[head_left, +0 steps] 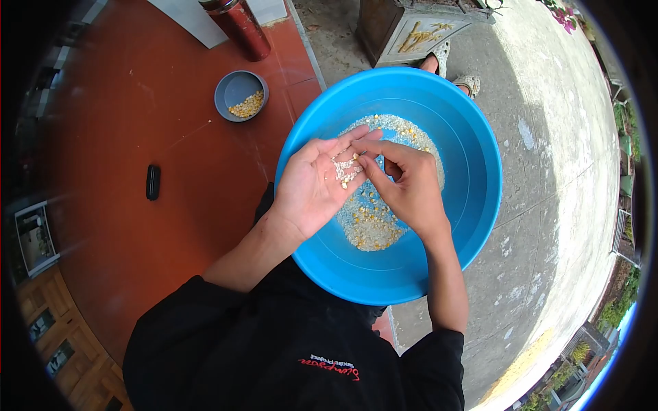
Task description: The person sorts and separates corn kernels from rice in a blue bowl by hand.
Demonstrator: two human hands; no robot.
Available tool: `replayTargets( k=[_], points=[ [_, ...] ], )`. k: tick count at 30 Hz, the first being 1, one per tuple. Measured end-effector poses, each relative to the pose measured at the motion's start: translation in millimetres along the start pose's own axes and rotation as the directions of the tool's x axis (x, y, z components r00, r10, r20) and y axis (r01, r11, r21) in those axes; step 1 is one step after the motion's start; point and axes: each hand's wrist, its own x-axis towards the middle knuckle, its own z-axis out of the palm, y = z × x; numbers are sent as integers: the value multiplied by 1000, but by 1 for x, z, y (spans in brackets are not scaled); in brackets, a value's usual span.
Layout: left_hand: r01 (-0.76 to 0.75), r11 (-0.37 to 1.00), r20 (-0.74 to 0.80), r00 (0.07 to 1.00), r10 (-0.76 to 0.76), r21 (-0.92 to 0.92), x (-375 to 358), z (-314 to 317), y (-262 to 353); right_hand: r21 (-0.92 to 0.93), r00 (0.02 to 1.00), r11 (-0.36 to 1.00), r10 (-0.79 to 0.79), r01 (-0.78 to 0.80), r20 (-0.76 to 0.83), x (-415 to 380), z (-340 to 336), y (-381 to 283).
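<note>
My left hand [319,178] is palm up above the blue basin [473,171], its fingers extended, carrying a small heap of white rice grains [344,170] with a few corn kernels among them. Over those fingers, my right hand [404,181] has thumb and forefinger pinched together on what looks like a yellow corn kernel [356,157]. Below both hands, a ring of rice mixed with yellow kernels [373,233] lies on the basin floor. The hands hide part of this mix.
A grey bowl [221,96] with corn kernels [248,105] stands on the red tiled floor [157,103] to the left. Behind it is a red flask [240,31]. A small black case [153,182] lies further left. A planter [404,34] and a person's clog-wearing foot [468,85] are beyond the basin.
</note>
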Motion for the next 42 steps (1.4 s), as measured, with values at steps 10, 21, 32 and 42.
replayTargets(
  k=[10,21,32,42],
  points=[
    [-10,1000,-38,999,9,-21,-1,0,-3,250,986,960,98,-130,137,-2,0,3],
    [12,1000,-35,999,-11,10,-2,0,1,268,958,943,127,-198,259,-4,-8,0],
    [6,1000,-17,1000,-6,16,-3,1,1,-51,970,996,-57,71,234,-6,-6,-6],
    [12,999,-13,1000,-12,-30,-3,-1,1,166,974,974,122,-155,192,-7,-2,-2]
  ],
)
